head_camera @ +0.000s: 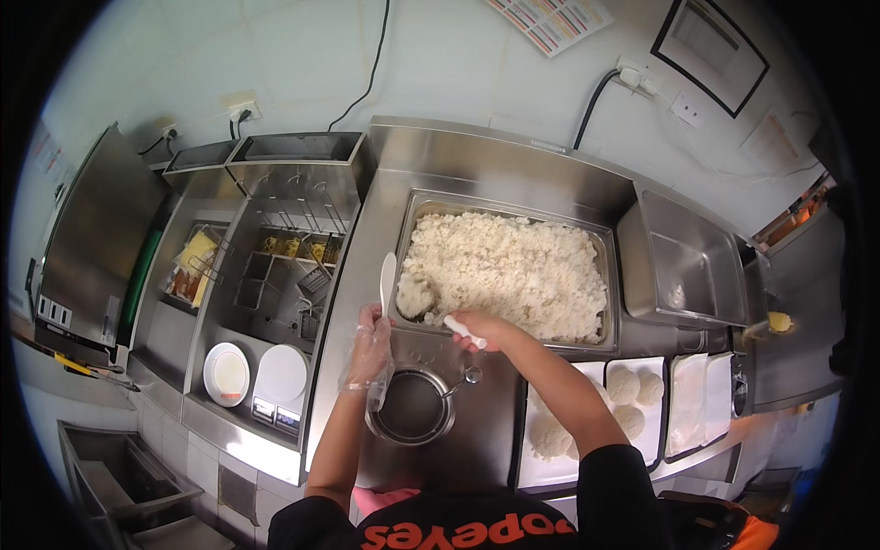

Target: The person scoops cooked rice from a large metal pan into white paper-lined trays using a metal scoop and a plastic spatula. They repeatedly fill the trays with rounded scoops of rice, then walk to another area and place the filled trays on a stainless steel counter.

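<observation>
A large rectangular steel pan (509,275) of cooked white rice is set in the counter before me. My left hand (370,347), in a clear plastic glove, grips a white paddle (388,282) that points up beside the pan's left edge. Over the pan's near edge, my bare right hand (476,326) is closed around a white handle (465,333). The far end of that utensil is not clear; a rounded lump of rice (415,295) lies near it in the front left corner. Below my hands is a round steel container (411,407) with a metal utensil (471,375) at its rim.
Lined trays (643,440) with rice mounds (623,386) stand at right, beside more lined trays (687,412). An empty deep steel pan (698,254) is behind them. At left are fryer baskets (261,282), a digital scale (280,378) and a white plate (227,375).
</observation>
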### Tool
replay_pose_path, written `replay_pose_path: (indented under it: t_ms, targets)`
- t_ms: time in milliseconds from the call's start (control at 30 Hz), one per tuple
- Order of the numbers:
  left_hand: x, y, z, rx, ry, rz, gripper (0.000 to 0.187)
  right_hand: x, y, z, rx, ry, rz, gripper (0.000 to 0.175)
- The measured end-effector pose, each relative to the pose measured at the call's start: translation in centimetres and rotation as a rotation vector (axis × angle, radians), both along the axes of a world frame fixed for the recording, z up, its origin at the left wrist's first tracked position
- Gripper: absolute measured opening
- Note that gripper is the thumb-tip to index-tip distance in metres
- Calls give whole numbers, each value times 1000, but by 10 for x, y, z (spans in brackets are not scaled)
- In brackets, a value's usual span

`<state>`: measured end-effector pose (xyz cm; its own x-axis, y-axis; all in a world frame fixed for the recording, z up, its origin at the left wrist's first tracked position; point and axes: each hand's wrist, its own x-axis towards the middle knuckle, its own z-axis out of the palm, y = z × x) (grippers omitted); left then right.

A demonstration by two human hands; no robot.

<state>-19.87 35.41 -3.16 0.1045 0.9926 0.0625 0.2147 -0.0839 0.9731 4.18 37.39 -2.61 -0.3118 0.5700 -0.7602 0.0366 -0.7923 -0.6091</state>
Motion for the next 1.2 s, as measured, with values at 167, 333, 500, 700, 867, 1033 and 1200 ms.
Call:
replay_pose_path:
  t_ms: [167, 333, 500, 700, 867, 1033, 1200]
  targets:
    - [17, 30, 7, 79, 289, -38, 47, 24, -27, 30, 43, 273, -209, 32]
    - [73, 44, 13, 248, 474, -260, 51, 11, -43, 51, 279, 94, -382, 53]
    - [112, 40, 16, 293, 525, -303, 57, 17, -61, 52, 380, -124, -333, 54]
    - [129, 36, 22, 310, 855, -339, 65, 24, -66, 50, 440, -168, -382, 52]
    - [139, 31, 28, 370, 924, -390, 69, 25, -65, 55, 423, -90, -469, 52]
    - [146, 30, 38, 302, 982, -395, 71, 27, -73, 57, 375, -87, -474, 48]
    - [147, 26, 46, 180, 976, -558, 71, 35, -80, 62, 337, 193, -676, 53]
